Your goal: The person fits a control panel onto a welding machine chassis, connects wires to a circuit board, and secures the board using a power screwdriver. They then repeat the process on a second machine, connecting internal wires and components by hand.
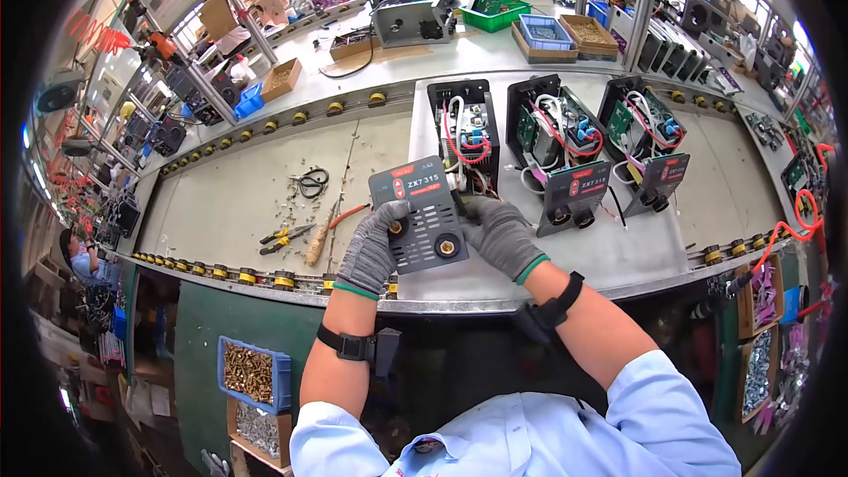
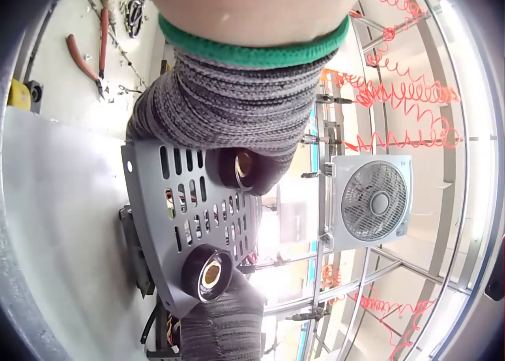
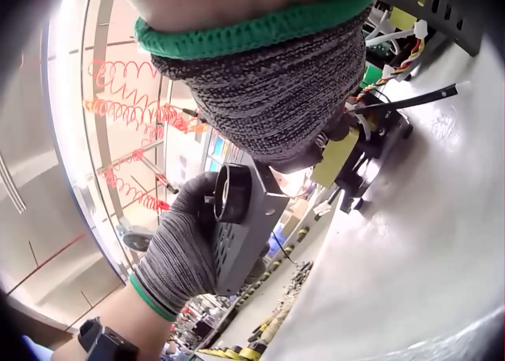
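A grey front panel (image 1: 426, 228) marked ZX7 315, with slots and two round black sockets, is held tilted before the leftmost black unit (image 1: 465, 124). The gloved left hand (image 1: 369, 250) grips its left edge, fingers curled by one socket; in the left wrist view the slotted panel (image 2: 185, 219) hangs below that glove (image 2: 229, 108). At the panel's right side, the gloved right hand (image 1: 505, 237) has its fingers behind the edge near the unit's wires. The right wrist view shows that glove (image 3: 268, 85) above the panel (image 3: 241, 246), its fingertips mostly hidden.
Two similar units (image 1: 555, 128) (image 1: 643, 124) with panels stand to the right. Pliers (image 1: 287, 237), scissors (image 1: 313, 183) and loose screws lie left on the bench. Rollers (image 1: 283, 280) line the bench edge; a blue bin (image 1: 254, 374) of brass parts sits below.
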